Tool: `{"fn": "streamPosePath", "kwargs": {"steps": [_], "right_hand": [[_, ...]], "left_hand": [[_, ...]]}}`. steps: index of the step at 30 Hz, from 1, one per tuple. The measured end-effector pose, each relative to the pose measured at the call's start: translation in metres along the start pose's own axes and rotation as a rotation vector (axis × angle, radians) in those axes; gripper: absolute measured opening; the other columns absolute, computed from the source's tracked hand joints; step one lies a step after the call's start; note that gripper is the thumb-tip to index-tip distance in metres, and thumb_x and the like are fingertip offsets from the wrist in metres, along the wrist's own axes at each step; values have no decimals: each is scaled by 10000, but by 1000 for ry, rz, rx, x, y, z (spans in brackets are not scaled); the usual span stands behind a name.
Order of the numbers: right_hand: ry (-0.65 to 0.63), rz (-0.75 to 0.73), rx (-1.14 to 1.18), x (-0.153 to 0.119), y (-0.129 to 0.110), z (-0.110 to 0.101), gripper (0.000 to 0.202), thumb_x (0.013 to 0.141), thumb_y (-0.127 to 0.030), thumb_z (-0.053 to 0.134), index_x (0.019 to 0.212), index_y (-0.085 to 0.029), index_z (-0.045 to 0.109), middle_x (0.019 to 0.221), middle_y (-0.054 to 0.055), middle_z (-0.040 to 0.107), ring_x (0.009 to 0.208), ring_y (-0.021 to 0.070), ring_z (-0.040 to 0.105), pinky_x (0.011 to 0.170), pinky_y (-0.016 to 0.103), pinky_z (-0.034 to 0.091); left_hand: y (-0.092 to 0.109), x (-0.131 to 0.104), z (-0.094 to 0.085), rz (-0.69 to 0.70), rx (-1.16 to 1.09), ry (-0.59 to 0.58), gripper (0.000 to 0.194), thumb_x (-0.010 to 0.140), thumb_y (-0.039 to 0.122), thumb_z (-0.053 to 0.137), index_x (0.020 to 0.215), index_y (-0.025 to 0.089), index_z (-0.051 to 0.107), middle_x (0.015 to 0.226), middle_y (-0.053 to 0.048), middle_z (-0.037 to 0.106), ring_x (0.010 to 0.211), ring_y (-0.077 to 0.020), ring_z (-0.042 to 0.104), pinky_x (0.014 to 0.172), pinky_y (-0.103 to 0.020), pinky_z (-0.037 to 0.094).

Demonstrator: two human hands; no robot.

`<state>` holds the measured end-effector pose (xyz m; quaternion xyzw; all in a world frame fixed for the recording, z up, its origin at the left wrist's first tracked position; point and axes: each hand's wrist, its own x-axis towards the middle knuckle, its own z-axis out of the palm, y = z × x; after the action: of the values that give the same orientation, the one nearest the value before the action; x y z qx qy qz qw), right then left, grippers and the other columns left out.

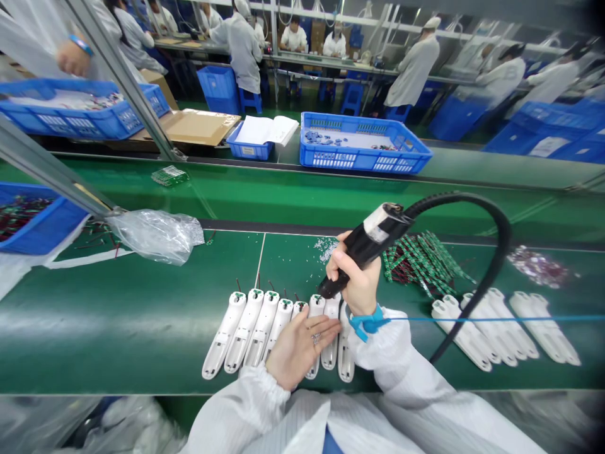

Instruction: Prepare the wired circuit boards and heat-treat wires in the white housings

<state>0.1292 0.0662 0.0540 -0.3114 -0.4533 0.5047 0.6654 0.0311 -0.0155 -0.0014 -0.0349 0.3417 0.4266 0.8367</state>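
My right hand [358, 277] is wrapped round a black electric screwdriver [368, 243], whose dark tip points down at the top ends of the white housings. A thick black cable loops away from its back end. My left hand [297, 350] lies palm up over the middle of the row, fingers stretched out, with a few small metal screws [316, 338] on it. Several long white housings [225, 337] lie side by side, with green boards and short dark wires at their tops; my left hand partly covers some. A blue strap circles my right wrist.
Loose screws [326, 248] and a pile of green strips [420, 261] lie behind my right hand. More white housings [491, 325] are at the right. A plastic bag [158, 234] lies left. Blue trays [363, 161] stand beyond; people work in the background.
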Motion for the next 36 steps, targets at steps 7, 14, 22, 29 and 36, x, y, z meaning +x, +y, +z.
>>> {"fn": "streamPosePath", "kwargs": {"steps": [7,14,22,29,36], "right_hand": [[15,4,-102,12,23,-3,219,718,-263,697,885,-197,570,520,-79,522,382,87,460,426,248,377],[-4,33,-103,14,28,-1,196,716,-250,694,838,-188,554,489,-82,521,376,89,461,425,244,375],[-46,75,-157,14,26,4,202,692,-266,695,785,-177,539,450,-82,506,369,89,454,417,241,386],[-58,56,-126,16,27,3,228,694,-261,700,865,-180,574,499,-81,510,371,85,451,407,239,374],[-118,-19,96,4,-5,2,209,745,-221,664,932,-212,572,535,-84,492,366,70,427,382,219,353]], "left_hand": [[-3,-5,-6,32,15,69,152,818,67,457,930,1,535,1027,-229,653,1114,-276,579,1007,-297,433],[-7,2,-13,73,31,64,164,826,99,473,926,-3,554,1039,-256,652,1064,-290,612,1022,-348,428],[-10,9,-20,84,2,66,172,824,112,479,877,-4,595,1011,-259,666,1048,-306,619,1025,-371,432],[-11,5,-18,131,30,82,153,804,47,504,869,-24,623,999,-259,672,1031,-304,628,1011,-362,451],[1,-1,-14,206,45,138,125,836,50,536,905,5,631,986,-207,692,981,-245,658,931,-288,515]]}}
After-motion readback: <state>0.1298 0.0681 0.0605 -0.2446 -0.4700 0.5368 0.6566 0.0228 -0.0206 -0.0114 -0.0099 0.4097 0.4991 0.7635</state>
